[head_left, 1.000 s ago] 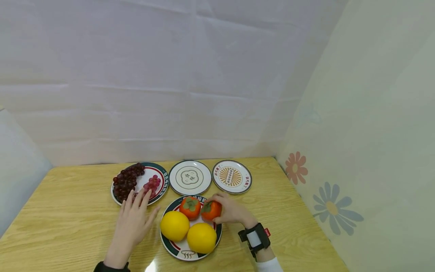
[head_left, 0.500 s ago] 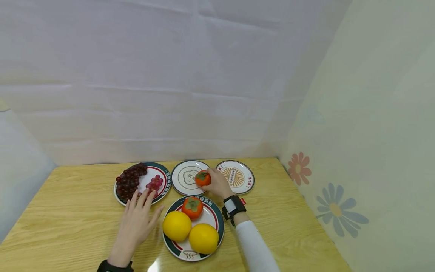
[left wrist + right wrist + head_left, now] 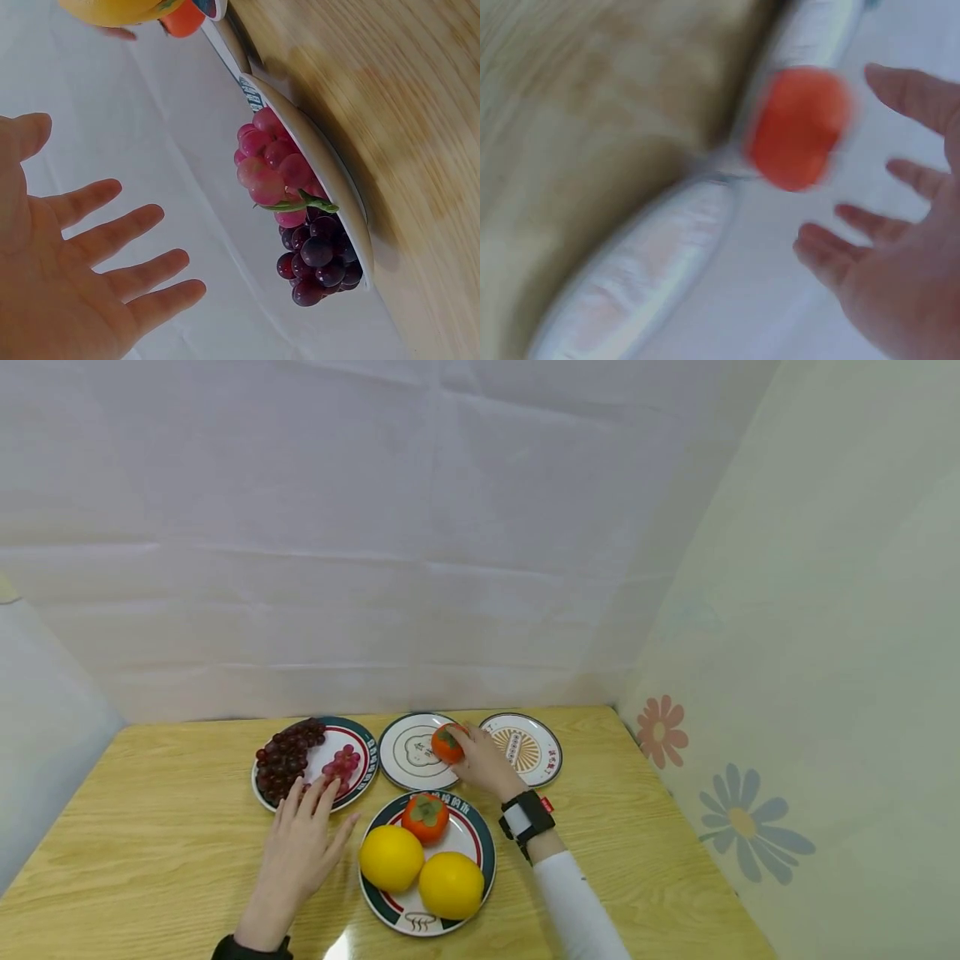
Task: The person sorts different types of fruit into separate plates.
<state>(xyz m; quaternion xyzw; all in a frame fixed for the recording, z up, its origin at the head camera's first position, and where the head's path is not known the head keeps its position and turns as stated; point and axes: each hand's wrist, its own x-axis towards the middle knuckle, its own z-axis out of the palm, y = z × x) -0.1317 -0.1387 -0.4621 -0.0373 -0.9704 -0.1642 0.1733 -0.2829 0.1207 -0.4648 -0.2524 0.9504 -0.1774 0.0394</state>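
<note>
A wood-grain counter carries four plates of fruit and two bare hands working over them. The right hand is at the right edge of the far middle plate, close by an orange persimmon. From the right wrist, a gap shows between fingers and fruit, so this hand seems released, grasping nothing. The persimmon is over the right part of that plate, tilted, its leafy cap turned toward the hand; blur hides whether it rests fully.

The left hand is relaxed, fingers spread, holding nothing, just on the near side of the far left plate, which holds dark grapes and pink grapes. The near plate holds a second persimmon at its far side and two yellow fruits, one left, one right. The far right plate shows a sunburst print.

The step in hand looks like setting the persimmon down. Doing it well likely means keeping the fingers wide, letting the round fruit settle before withdrawing, and steadying it toward the plate's middle, since a tilted fruit near the rim could roll.
</note>
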